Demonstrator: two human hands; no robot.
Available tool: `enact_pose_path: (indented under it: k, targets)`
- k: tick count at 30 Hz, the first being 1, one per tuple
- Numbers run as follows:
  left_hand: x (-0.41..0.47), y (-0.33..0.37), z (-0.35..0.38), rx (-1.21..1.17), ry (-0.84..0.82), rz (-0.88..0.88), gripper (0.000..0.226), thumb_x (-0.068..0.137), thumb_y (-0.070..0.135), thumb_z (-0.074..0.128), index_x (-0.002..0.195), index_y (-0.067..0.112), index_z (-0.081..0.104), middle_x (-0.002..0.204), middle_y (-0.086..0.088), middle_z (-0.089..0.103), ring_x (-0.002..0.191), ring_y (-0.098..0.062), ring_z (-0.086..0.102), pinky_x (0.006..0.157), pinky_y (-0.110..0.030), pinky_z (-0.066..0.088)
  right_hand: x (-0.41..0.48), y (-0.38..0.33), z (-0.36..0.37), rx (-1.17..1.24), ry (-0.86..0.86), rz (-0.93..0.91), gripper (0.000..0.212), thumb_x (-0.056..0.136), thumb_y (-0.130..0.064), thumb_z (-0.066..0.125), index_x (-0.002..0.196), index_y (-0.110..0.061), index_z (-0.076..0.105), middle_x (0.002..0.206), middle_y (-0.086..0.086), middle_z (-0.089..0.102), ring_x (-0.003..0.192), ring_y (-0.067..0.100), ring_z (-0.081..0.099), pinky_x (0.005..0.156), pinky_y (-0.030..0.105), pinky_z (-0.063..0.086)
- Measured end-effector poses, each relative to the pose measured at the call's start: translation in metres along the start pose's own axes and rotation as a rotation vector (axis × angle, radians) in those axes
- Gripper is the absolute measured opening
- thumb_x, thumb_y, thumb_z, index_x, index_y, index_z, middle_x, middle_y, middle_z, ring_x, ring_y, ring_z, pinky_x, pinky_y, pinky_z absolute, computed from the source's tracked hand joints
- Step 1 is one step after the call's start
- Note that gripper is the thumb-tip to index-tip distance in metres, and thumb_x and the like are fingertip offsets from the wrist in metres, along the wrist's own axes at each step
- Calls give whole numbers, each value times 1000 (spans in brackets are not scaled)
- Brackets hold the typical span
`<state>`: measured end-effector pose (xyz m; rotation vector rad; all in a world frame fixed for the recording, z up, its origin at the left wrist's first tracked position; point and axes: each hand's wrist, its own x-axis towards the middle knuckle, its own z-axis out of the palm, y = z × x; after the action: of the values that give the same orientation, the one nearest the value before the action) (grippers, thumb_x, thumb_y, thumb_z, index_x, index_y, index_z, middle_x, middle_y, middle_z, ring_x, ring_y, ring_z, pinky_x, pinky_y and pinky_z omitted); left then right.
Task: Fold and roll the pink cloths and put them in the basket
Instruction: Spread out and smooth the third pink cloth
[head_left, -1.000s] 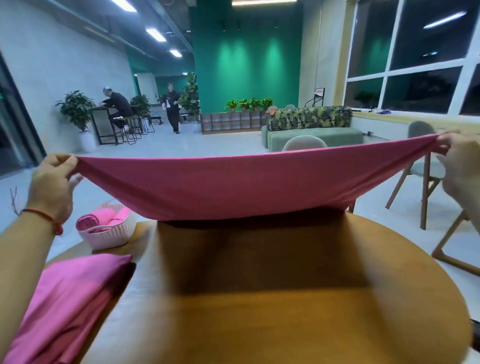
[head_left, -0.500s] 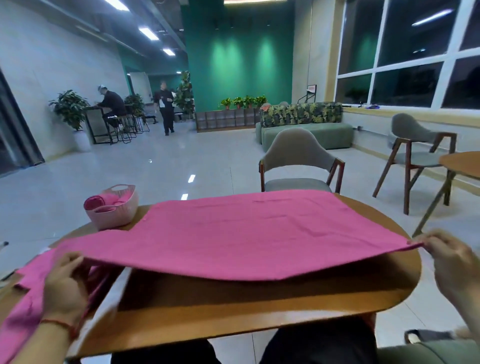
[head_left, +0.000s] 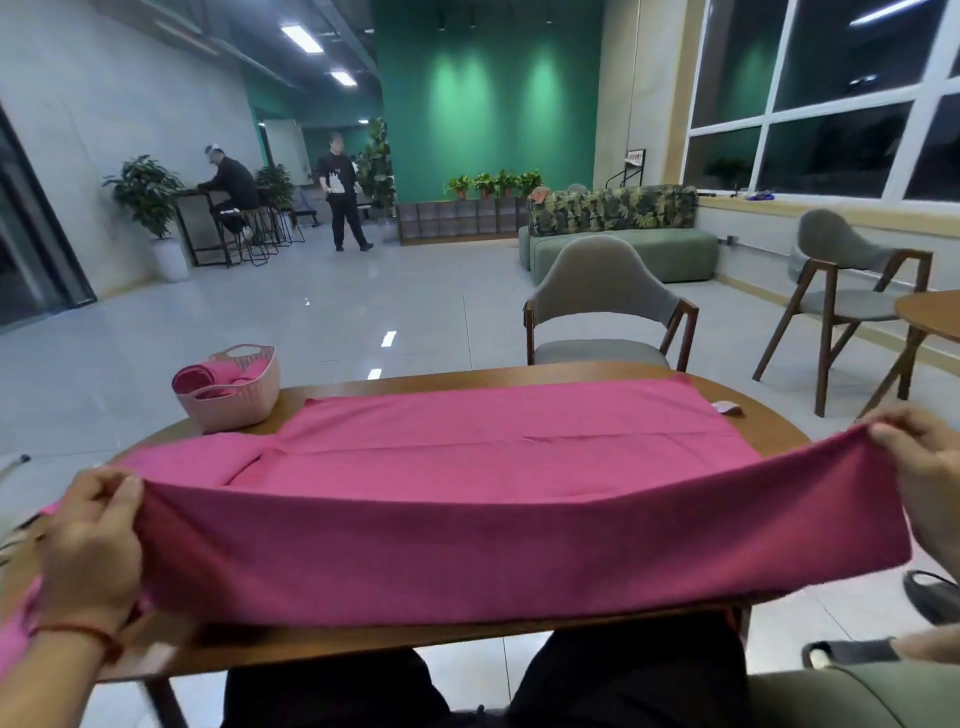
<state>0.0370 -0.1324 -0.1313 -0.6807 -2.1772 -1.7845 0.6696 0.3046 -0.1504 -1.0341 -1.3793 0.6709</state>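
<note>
Pink cloth (head_left: 493, 457) is lying spread across the table (head_left: 363, 644), w/ its near edge being held up clear of the table top. L hand (head_left: 91, 540) is pinching the near-left corner btwn thumb and curled fingers; a red cord (head_left: 78, 631) is sitting round that wrist. R hand (head_left: 930, 483) is pinching the near-right corner, fingers curled over the hem. Btwn the two hands the raised edge is stretching as a taut band above the near table edge. Far half of the cloth is resting flat on the table, reaching approx. to the far rim; a small tag (head_left: 727, 409) is showing at its far-right corner. More pink fabric (head_left: 13, 639) is lying at the left table edge, by the L forearm. Basket (head_left: 228, 405) is standing on the far-left part of the table, just beside the cloth, and is holding rolled pink cloths (head_left: 192, 376). Beyond the table a grey chair (head_left: 597, 291) is facing it.
</note>
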Motion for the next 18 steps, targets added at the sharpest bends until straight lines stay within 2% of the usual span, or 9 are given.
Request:
enact_pose_path:
  k: [2, 3, 6, 8, 10, 11, 13, 15, 18]
  targets:
    - [9, 20, 22, 37, 40, 62, 12, 106, 22, 54, 104, 14, 63, 97, -14, 63, 83, -20, 55, 72, -13, 42, 38, 6, 10, -89, 5, 79, 15, 94, -41, 62, 98, -31, 72, 83, -8, 69, 80, 15, 60, 59, 13, 48]
    - [18, 23, 32, 41, 60, 71, 13, 105, 21, 55, 106, 12, 64, 99, -14, 63, 84, -19, 55, 72, -13, 41, 54, 5, 20, -76, 50, 86, 17, 93, -42, 61, 99, -30, 72, 87, -4, 70, 84, 19, 60, 63, 18, 50]
    - [46, 18, 55, 66, 93, 31, 18, 102, 26, 56, 107, 11, 65, 102, -13, 65, 95, -25, 58, 83, -32, 42, 80, 7, 41, -79, 61, 98, 19, 91, -44, 61, 99, -31, 72, 96, 4, 72, 89, 23, 61, 73, 37, 52]
    - [61, 21, 66, 58, 110, 17, 21, 100, 30, 56, 107, 13, 65, 102, -10, 66, 96, -26, 59, 85, -35, 42, 75, -17, 56, -61, 72, 145, 12, 92, -39, 61, 91, -35, 72, 88, -4, 68, 83, 15, 60, 71, 25, 50]
    - [78, 24, 85, 58, 112, 24, 22, 98, 33, 55, 105, 15, 64, 101, -10, 66, 97, -29, 60, 86, -37, 43, 84, -23, 75, -77, 101, 202, 16, 96, -32, 61, 85, -35, 70, 82, -12, 66, 74, 4, 58, 63, 9, 45]
    - [85, 25, 94, 71, 108, 32, 21, 98, 34, 54, 104, 16, 63, 100, -10, 66, 97, -31, 60, 86, -38, 43, 91, -20, 83, -73, 106, 224, 15, 97, -32, 61, 85, -35, 70, 83, -12, 68, 74, 2, 59, 62, 7, 44]
    - [99, 30, 111, 116, 111, 19, 20, 97, 33, 53, 102, 16, 63, 98, -9, 65, 95, -30, 59, 85, -38, 42, 112, -3, 94, -112, 107, 219, 11, 93, -40, 61, 91, -37, 71, 88, -6, 72, 83, 16, 67, 66, 17, 51]
    - [115, 35, 131, 139, 122, 7, 19, 97, 32, 52, 101, 16, 62, 99, -11, 65, 96, -31, 59, 85, -40, 43, 143, 26, 103, -171, 80, 234, 17, 89, -48, 60, 96, -37, 71, 86, -9, 73, 96, 33, 71, 71, 31, 56]
    - [144, 34, 160, 187, 127, -16, 22, 96, 34, 50, 103, 17, 61, 103, -16, 67, 100, -36, 61, 89, -44, 46, 170, 25, 129, -225, 96, 220, 21, 88, -52, 57, 98, -39, 70, 88, -8, 71, 101, 34, 70, 72, 29, 54]
